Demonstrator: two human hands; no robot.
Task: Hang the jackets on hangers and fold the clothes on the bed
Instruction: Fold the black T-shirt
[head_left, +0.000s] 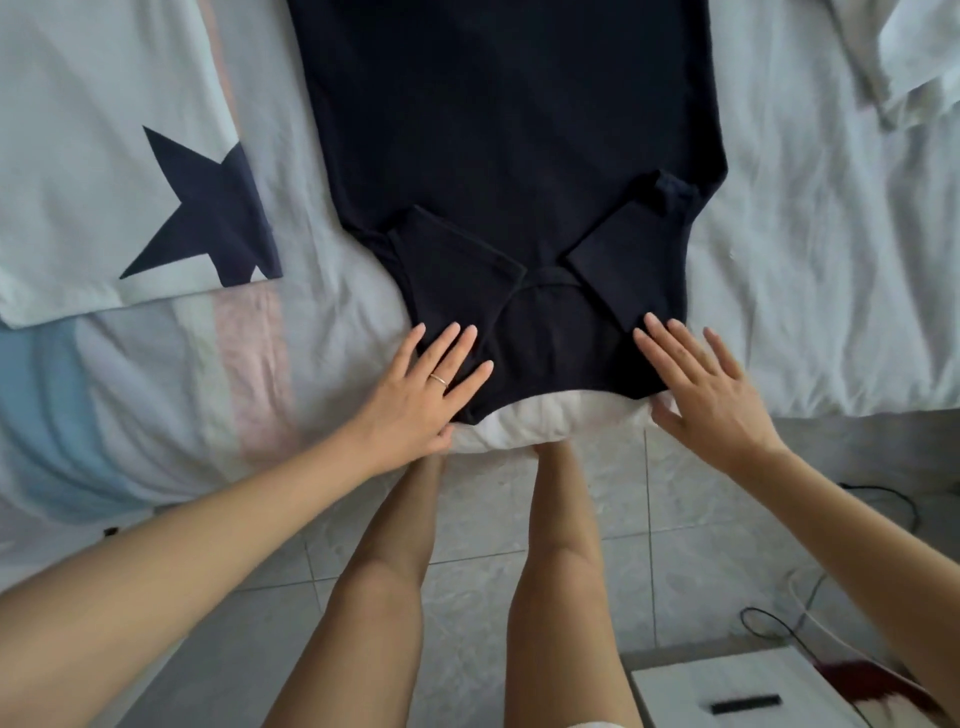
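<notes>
A dark navy T-shirt (509, 145) lies flat on the bed (810, 291), collar toward me at the bed's near edge. Both short sleeves are folded inward over the chest. My left hand (431, 384), with a ring on one finger, presses flat with straight fingers on the shirt's left shoulder. My right hand (706, 384) lies flat with straight fingers at the shirt's right shoulder, its thumb on the white sheet at the bed's edge.
A white garment with a navy star (202, 218) lies flat on the bed at the left. Crumpled white cloth (898, 57) sits at the far right. A white box (727, 691) and black cables (779, 629) are on the tiled floor at my right.
</notes>
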